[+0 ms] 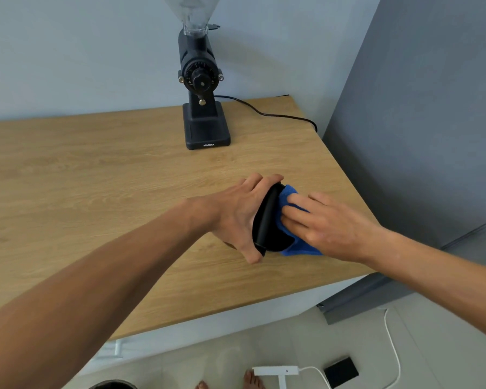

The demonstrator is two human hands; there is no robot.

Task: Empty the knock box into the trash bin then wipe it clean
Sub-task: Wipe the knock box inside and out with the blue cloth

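Note:
The black knock box (267, 220) is tipped on its side above the wooden counter (110, 175), its opening turned to the right. My left hand (236, 211) grips its outer wall, fingers over the top rim and thumb under the lower edge. My right hand (323, 223) presses a blue cloth (288, 199) into the opening, fingers flat on the cloth. A fold of the cloth hangs out below the box. The inside of the box is hidden by the cloth and hand.
A black coffee grinder (204, 108) with a clear hopper stands at the back, its cord (278, 115) trailing right to the counter edge. A grey panel (418, 122) rises at the right. On the floor lie a white cable (390, 341), a black pad (341, 372) and a dark round rim (112, 384).

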